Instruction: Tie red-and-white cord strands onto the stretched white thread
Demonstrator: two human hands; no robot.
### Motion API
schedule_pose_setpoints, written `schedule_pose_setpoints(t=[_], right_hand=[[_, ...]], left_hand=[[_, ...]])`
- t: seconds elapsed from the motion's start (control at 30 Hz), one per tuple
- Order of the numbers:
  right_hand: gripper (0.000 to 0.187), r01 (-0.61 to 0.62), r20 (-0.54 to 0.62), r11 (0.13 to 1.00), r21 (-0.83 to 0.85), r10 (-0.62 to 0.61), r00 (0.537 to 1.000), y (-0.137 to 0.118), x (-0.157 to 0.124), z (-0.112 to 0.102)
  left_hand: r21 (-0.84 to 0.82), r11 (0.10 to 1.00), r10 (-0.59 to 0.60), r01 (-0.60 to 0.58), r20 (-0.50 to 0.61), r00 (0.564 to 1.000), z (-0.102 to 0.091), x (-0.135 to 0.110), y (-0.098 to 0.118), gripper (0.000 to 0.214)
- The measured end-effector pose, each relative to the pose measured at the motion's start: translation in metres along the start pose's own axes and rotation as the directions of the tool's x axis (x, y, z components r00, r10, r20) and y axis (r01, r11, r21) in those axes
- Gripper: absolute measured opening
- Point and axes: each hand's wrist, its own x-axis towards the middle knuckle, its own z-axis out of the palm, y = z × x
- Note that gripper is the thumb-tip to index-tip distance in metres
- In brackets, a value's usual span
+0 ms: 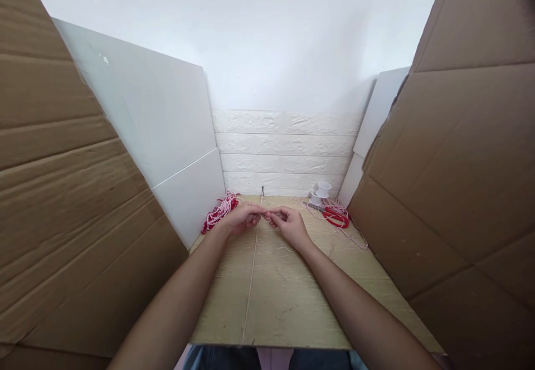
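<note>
A pale string [251,281] runs from a dark nail [262,190] at the back of the board down to its front edge. Over this string, my left hand [244,218] and my right hand [289,225] meet, fingertips touching. Both pinch at the same spot, on what appears to be a fine white thread [273,251], whose loose loop trails on the wood below them. The pinched bit itself is too small to see clearly.
The wooden board [301,303] is flanked by cardboard walls [62,219]. At the back left lies a red and pale-pink yarn bundle [219,212]. At the back right are red-handled scissors [336,217], white spools [322,189] and loose pink cord [353,239].
</note>
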Motion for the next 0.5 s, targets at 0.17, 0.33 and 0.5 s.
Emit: schedule_pose_setpoints(t=[0.17,0.33,0.5], right_hand=[[0.023,-0.005,-0.144,0.978,-0.209,-0.025,0.989,0.009,0.005,-0.011],[0.029,-0.034,-0.193,0.965,-0.261,-0.017,0.981,0.012,0.007,-0.014],[0.032,0.027,-0.024,0.987,-0.157,-0.031,0.999,0.004,0.002,-0.006]], left_hand=[[-0.010,1.000,-0.016,0.016,0.013,1.000,-0.004,-0.001,0.002,0.032],[-0.045,0.999,-0.015,0.016,0.020,1.000,-0.006,-0.001,0.002,0.031],[-0.037,0.999,-0.002,0.003,0.022,1.000,-0.004,-0.001,0.002,0.031]])
